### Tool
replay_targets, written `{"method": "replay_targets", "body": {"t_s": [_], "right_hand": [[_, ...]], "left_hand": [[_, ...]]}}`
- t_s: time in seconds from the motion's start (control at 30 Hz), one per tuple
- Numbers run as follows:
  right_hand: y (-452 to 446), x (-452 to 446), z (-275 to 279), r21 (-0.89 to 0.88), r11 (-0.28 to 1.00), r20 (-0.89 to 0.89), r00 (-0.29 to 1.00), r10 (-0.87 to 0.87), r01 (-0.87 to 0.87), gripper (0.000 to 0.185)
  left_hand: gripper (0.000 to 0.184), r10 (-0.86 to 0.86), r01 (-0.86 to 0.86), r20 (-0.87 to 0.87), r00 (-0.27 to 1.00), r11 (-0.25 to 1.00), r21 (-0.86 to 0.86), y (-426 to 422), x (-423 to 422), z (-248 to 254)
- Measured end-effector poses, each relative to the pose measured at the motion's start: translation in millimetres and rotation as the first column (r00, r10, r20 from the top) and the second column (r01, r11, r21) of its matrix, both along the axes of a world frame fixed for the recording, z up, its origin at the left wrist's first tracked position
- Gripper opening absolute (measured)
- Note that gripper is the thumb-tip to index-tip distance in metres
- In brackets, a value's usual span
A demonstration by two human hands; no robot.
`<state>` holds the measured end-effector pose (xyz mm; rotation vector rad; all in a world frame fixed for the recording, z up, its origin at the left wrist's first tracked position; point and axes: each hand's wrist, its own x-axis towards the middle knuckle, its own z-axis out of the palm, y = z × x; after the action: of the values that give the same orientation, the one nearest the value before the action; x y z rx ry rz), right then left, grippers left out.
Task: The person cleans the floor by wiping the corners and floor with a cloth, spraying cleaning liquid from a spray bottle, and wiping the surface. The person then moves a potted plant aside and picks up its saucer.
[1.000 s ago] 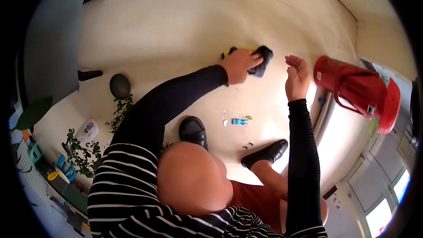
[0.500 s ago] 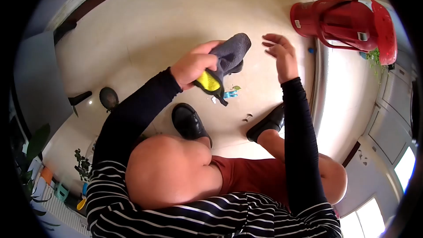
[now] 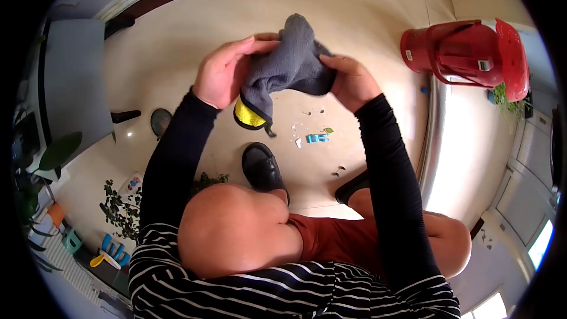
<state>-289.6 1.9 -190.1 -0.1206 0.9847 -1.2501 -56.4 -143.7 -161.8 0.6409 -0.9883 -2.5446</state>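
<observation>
- Head view: I see the grey cloth (image 3: 286, 68) held up above the floor (image 3: 336, 0), between both hands, its yellow corner (image 3: 248, 115) hanging.
- Left hand (image 3: 224, 75): fingers nearly straight, against the cloth — I can't tell whether they grip.
- Right hand (image 3: 352, 81): thumb and fingers pinching the cloth's other side.
- Below, I see a blue piece (image 3: 318, 139) beside white scraps (image 3: 298, 142).

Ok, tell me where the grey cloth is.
In the head view, upper middle, the grey cloth is held between the left hand and the right hand, over the floor.
</observation>
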Motion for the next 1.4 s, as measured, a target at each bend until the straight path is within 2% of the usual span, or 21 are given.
{"method": "replay_targets", "body": {"t_s": [0.07, 0.2, 0.27, 0.37, 0.47, 0.5, 0.57, 0.6, 0.63, 0.67, 0.77, 0.83, 0.9, 1.07, 1.13, 1.17, 1.23, 1.3, 1.33, 1.37, 1.4], "right_hand": [[-23.8, -4.2, 21.0, -0.095, 0.995, -0.211, 0.977, -0.013, -0.007, 0.018], [-65.4, -26.1, 71.2, -0.241, 0.933, -0.665, 0.746, 0.043, -0.268, 0.016], [-80.1, -29.2, 101.7, -0.212, 0.882, -0.855, 0.518, 0.041, -0.42, 0.02], [-87.5, -16.4, 135.7, -0.06, 0.883, -0.997, 0.076, -0.028, -0.466, 0.015], [-89.7, 16.6, 138.0, -0.191, 0.95, -0.973, -0.077, -0.215, -0.246, 0.017], [-89.8, 29.9, 133.0, -0.265, 0.946, -0.943, -0.154, -0.295, -0.188, 0.018], [-86.7, 58.4, 109.0, -0.339, 0.932, -0.941, 0.025, -0.339, -0.125, 0.015], [-83.8, 73.6, 96.9, -0.327, 0.934, -0.945, 0.077, -0.319, -0.142, 0.015], [-80.5, 89.2, 82.5, -0.282, 0.942, -0.958, 0.097, -0.268, -0.182, 0.021], [-76.8, 104.1, 67.2, -0.313, 0.924, -0.942, 0.196, -0.273, -0.219, 0.028], [-69.7, 109.4, 56.4, -0.363, 0.864, -0.89, 0.404, -0.21, -0.35, 0.038], [-65.9, 89.3, 53.2, -0.309, 0.892, -0.681, 0.731, 0.034, -0.33, 0.035], [-68.4, 59.8, 40.0, -0.313, 0.911, -0.643, 0.766, 0.005, -0.269, 0.043], [-93.0, 22.6, 43.8, -0.289, 0.817, -0.949, 0.263, -0.174, -0.5, 0.082], [-104.1, 27.5, 43.2, -0.216, 0.718, -0.961, 0.275, -0.036, -0.661, 0.083], [-112.2, 32.3, 42.1, -0.187, 0.644, -0.962, 0.271, 0.032, -0.742, 0.084], [-115.5, 40.8, 61.0, -0.107, 0.647, -0.688, 0.526, 0.5, -0.755, 0.057], [-102.6, 59.3, 55.5, -0.311, 0.842, -0.383, 0.869, 0.313, -0.44, 0.046], [-97.0, 62.2, 58.3, -0.283, 0.897, -0.268, 0.926, 0.266, -0.34, 0.047], [-91.3, 61.8, 53.0, -0.266, 0.923, -0.232, 0.947, 0.22, -0.279, 0.046], [-86.7, 61.1, 45.9, -0.244, 0.946, -0.181, 0.968, 0.173, -0.215, 0.043]], "left_hand": [[0.043, 0.001, 0.031, 0.066, 0.998, 0.877, -0.479, -25.3, 13.0, 11.8], [0.038, 0.348, 0.049, 0.277, 0.895, 0.541, -0.839, -54.0, 33.7, 59.9], [0.032, 0.476, 0.288, 0.422, 0.772, 0.332, -0.899, -59.4, 42.3, 77.9], [0.026, 0.73, 0.559, 0.313, 0.608, -0.113, -0.821, -64.7, 43.3, 78.5], [0.022, 0.877, 0.566, 0.346, 0.334, 0.107, -0.818, -51.0, 8.7, 91.2], [0.024, 0.792, 0.471, 0.458, 0.405, 0.249, -0.846, -50.5, 4.4, 89.4], [0.028, 0.565, 0.293, 0.59, 0.577, 0.531, -0.795, -48.7, -3.3, 71.5], [0.031, 0.489, -0.09, 0.436, 0.756, 0.737, -0.67, -40.6, -7.8, 45.7], [0.034, 0.473, -0.386, 0.206, 0.857, 0.853, -0.351, -34.4, -13.2, 25.6], [0.035, 0.358, -0.36, 0.09, 0.929, 0.933, 0.005, -30.6, -17.8, 31.1], [0.032, 0.247, -0.235, 0.119, 0.962, 0.966, -0.111, -34.4, -2.9, 28.0], [0.028, 0.249, -0.2, 0.203, 0.947, 0.952, -0.232, -40.4, 10.1, 23.2], [0.028, 0.27, -0.213, 0.221, 0.937, 0.945, -0.249, -44.6, 18.4, 21.3], [0.035, 0.048, -0.018, 0.121, 0.992, 0.971, -0.238, -48.5, 22.8, 64.7], [0.037, -0.052, 0.067, 0.05, 0.997, 0.926, -0.371, -55.5, 25.3, 67.7], [0.04, -0.019, 0.034, 0.05, 0.999, 0.949, -0.313, -60.5, 30.4, 66.4], [0.048, 0.06, -0.048, 0.054, 0.997, 0.978, -0.203, -75.5, 47.1, 50.0], [0.061, 0.253, -0.092, -0.302, 0.919, 0.884, 0.459, -90.8, 58.7, -19.1], [0.067, 0.306, -0.097, -0.381, 0.873, 0.873, 0.478, -79.6, 67.9, -57.4], [0.079, 0.507, -0.572, 0.268, 0.819, 0.76, 0.311, -51.9, 37.4, -22.2], [0.088, 0.429, -0.391, 0.061, 0.901, 0.746, 0.539, -39.3, 36.5, -61.6]]}}
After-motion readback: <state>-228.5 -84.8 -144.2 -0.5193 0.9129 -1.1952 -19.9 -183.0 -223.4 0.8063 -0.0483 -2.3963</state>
